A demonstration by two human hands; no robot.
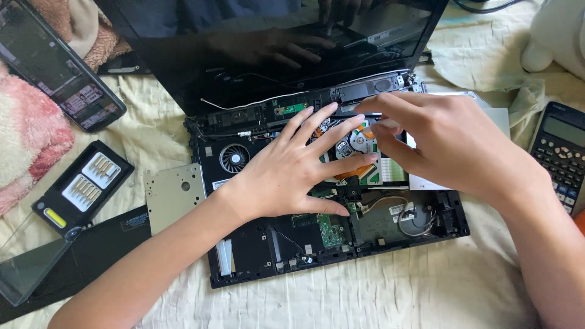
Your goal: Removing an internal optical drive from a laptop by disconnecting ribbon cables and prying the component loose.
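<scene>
An opened black laptop base [244, 244] lies on a cream bedsheet with its fan [234, 157], green circuit boards [332, 230] and wiring exposed. The dark screen [183, 55] stands tilted up behind it. My left hand [292, 167] rests flat on the middle of the internals, fingers spread toward the hinge. Just to its right, my right hand [442, 143] has its fingers curled over the optical drive area [359, 143], the fingertips touching the parts there. Whether it pinches something small is hidden.
A grey metal plate [173, 194] lies left of the laptop. A black screwdriver-bit case [82, 186] with its clear lid [27, 268] sits further left, beside a phone [58, 70] and a pink blanket [30, 140]. A black calculator [560, 152] and a white plush toy [557, 33] are at the right.
</scene>
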